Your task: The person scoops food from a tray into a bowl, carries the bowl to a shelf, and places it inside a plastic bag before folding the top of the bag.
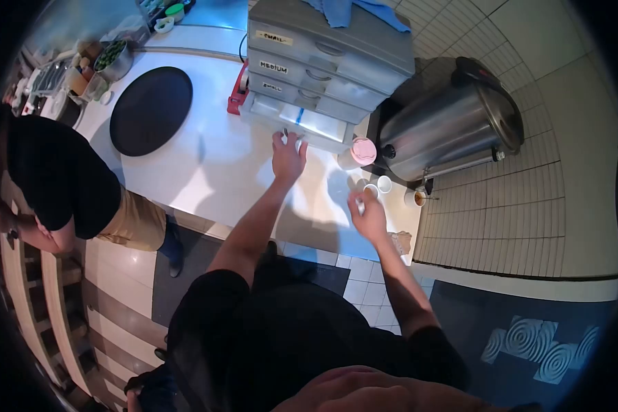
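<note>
My left hand is at the front of the pulled-out bottom drawer of a grey drawer unit, its fingers curled at the drawer's handle. White, flat contents and a blue strip show inside that drawer. My right hand is closed around a small white cup, partly hidden by the fingers. A second white cup stands right beside it. Between my hands and the drawer unit is a clear container with a pink lid.
A steel urn stands at the right against the tiled wall, with a small cup of brown liquid near its tap. A round black tray lies on the white counter. At left stands another person.
</note>
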The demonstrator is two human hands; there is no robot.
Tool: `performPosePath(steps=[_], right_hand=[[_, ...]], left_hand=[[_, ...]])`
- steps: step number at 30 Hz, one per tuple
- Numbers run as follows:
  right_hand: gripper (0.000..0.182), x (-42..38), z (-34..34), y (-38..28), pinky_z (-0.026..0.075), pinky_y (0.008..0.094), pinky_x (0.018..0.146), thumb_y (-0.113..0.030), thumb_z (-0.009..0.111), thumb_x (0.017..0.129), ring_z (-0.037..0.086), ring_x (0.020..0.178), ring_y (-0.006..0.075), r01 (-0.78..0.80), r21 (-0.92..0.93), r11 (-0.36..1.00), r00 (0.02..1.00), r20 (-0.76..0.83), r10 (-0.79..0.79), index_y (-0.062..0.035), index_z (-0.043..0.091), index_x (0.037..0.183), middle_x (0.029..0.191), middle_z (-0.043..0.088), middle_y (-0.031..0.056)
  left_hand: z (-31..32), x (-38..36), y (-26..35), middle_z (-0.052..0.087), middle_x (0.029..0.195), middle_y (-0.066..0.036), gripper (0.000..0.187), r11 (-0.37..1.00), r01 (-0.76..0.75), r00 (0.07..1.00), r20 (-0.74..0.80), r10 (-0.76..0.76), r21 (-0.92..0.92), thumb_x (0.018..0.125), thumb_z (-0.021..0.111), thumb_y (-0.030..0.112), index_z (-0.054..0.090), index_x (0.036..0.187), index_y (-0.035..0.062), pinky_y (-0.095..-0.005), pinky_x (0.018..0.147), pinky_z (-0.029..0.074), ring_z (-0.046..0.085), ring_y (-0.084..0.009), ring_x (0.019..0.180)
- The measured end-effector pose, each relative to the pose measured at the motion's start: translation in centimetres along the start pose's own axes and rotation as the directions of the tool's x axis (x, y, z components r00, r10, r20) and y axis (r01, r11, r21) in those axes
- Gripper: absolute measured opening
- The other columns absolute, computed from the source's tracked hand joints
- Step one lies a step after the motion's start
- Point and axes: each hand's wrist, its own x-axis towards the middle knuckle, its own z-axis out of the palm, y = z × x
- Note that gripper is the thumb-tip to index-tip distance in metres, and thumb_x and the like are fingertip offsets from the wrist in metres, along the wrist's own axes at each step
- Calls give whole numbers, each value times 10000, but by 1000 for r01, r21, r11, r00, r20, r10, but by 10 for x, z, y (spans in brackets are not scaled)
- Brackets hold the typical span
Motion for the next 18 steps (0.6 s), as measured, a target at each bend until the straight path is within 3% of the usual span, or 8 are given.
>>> performPosePath(steps=[2,5,8,10,14,16,17,18], right_hand=[[130,70,18,-25,500,426,755,-141,624,861,631,861,369,200,-38,979,969,-139,-203,-31,668,916,886,660,174],[208,152,59,-38,497,447,838,-193,644,850,633,945,363,178,-144,974,956,-210,-206,-48,697,989,970,675,180],[281,193,88,-34,486,460,883,-272,676,819,642,993,323,13,-360,933,972,-214,-96,-79,711,1020,1048,684,156],[335,203,74,-52,477,463,895,-332,691,796,644,1021,301,-171,-365,915,969,106,223,-108,709,1044,1090,687,136],[311,199,74,-60,481,457,892,-323,716,788,642,975,344,-174,-359,917,963,131,234,-70,701,968,1074,687,164],[256,192,88,-36,486,431,823,-268,735,768,642,893,337,85,-323,943,985,-115,-128,-48,657,873,947,688,150],[256,189,82,-37,486,431,823,-268,735,768,642,893,337,82,-329,941,984,-121,-128,-48,657,873,947,688,150],[217,183,73,-44,476,419,784,-205,735,760,625,861,334,37,-168,985,997,-60,-48,-44,603,820,892,659,143]], left_hand=[[-5,-13,-3,404,1209,-263,403,998,-70,997,-28,70,3,858,674,283,525,1177,87,-501,876,475,476,-450,1105],[-16,-20,-5,395,1223,-281,432,998,-67,997,41,67,5,854,676,261,515,1212,80,-512,903,457,455,-466,1119],[-25,-19,-2,382,1254,-283,439,997,-69,994,83,67,22,846,679,242,513,1224,94,-516,898,459,456,-471,1123],[-28,-17,-3,376,1266,-283,439,998,-63,993,106,61,17,843,680,239,516,1226,100,-518,898,459,452,-473,1130],[-29,-19,-7,365,1286,-284,436,998,-63,986,155,59,24,840,682,237,527,1231,119,-518,899,461,443,-478,1148],[-24,-20,-11,382,1264,-268,404,996,-94,990,105,92,6,847,677,247,544,1209,127,-517,889,464,457,-469,1120],[-22,-21,-11,399,1241,-251,372,993,-121,991,53,122,-10,854,673,257,561,1186,135,-516,878,467,470,-461,1093],[-21,-22,-10,399,1241,-251,372,992,-127,990,52,127,-18,854,673,257,561,1186,135,-516,878,467,470,-461,1093]])
